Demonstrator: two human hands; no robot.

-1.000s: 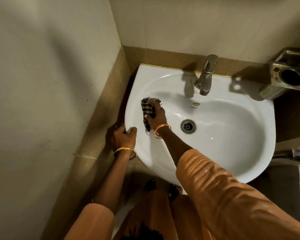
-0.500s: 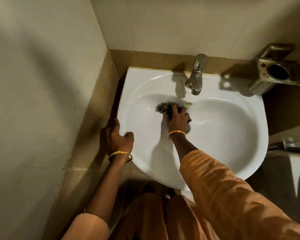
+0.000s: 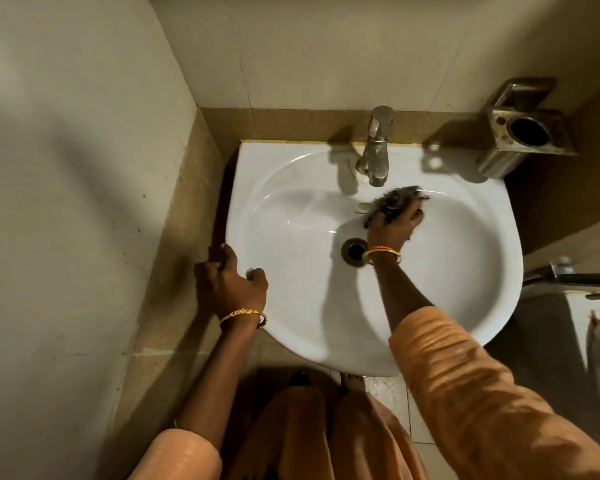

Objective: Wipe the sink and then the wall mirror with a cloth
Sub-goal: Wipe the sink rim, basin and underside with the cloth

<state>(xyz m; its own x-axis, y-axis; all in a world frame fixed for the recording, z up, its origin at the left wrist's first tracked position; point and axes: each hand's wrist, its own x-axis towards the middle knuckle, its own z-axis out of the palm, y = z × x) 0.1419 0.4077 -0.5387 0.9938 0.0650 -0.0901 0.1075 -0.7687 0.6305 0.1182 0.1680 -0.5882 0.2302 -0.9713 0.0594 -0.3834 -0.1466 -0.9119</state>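
Cloth (image 3: 394, 206) under right hand (image 3: 394, 225), now right of tap (image 3: 374, 154).

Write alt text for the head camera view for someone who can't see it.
A person's right hand presses a dark cloth against the back of a white sink bowl, just below the tap. The left hand grips the sink's left rim.

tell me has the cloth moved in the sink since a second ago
Yes. The cloth in the right hand swept across the sink, from left of the drain to beyond it on the right, just below the tap.
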